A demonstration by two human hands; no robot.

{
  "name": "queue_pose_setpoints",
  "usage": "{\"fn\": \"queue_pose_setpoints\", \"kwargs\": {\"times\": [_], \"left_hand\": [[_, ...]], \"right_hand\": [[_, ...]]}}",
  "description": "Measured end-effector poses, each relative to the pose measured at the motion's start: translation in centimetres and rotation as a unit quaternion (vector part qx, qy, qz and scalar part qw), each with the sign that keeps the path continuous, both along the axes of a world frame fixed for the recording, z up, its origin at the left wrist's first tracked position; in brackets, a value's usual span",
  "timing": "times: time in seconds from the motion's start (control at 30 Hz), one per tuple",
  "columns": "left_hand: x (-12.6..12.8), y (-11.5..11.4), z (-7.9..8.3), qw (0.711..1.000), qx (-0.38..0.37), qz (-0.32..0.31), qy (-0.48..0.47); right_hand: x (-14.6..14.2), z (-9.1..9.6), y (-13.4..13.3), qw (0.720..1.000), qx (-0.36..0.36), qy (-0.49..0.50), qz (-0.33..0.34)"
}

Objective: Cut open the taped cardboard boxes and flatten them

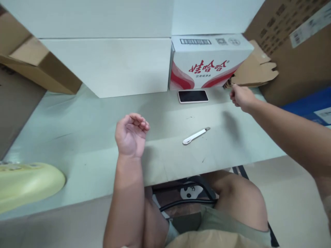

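My left hand [131,136] is raised over the table, palm facing up, its fingers loosely bent and apart from the palm with nothing in it. Further right, my right hand [241,96] is closed, thumb and fingers pressed together beside folded brown cardboard [254,70]. Whatever those fingertips pinch, if anything, is hidden. Between the two hands lies a white utility knife [196,135], its blade showing and pointing to the upper right. Behind it a phone [193,96] with a dark screen rests flat, close to the white-and-red carton [207,63].
Large white boxes [111,65] stand along the back of the pale table [90,137]. Brown cartons [57,72] rise at the left, and a tall brown box [297,65] at the right. A yellow rounded object [33,186] sits at the near left. Small dark scraps dot the tabletop.
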State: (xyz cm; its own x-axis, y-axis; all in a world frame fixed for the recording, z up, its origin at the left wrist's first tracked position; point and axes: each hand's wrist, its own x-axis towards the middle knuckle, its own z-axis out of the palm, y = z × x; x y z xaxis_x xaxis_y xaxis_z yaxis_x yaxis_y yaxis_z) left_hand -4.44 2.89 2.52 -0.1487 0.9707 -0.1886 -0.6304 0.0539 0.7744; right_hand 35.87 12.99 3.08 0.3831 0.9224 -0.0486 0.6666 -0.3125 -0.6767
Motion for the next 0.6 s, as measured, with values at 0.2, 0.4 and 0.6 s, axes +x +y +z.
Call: {"fn": "queue_pose_setpoints", "kwargs": {"times": [0.2, 0.4, 0.6], "left_hand": [[-3.7, -2.0, 1.2, 0.996, 0.021, 0.056, -0.062], [-8.0, -3.7, 1.3, 0.982, 0.040, 0.112, -0.147], [-11.0, -3.9, 0.8, 0.975, 0.029, 0.125, -0.184]], "right_hand": [[-13.3, 2.8, -0.4, 0.989, -0.052, -0.010, 0.138], [-31.3, 4.9, -1.2, 0.882, -0.043, -0.083, 0.462], [-48.8, 4.2, 3.6, 0.831, 0.114, -0.098, 0.536]]}}
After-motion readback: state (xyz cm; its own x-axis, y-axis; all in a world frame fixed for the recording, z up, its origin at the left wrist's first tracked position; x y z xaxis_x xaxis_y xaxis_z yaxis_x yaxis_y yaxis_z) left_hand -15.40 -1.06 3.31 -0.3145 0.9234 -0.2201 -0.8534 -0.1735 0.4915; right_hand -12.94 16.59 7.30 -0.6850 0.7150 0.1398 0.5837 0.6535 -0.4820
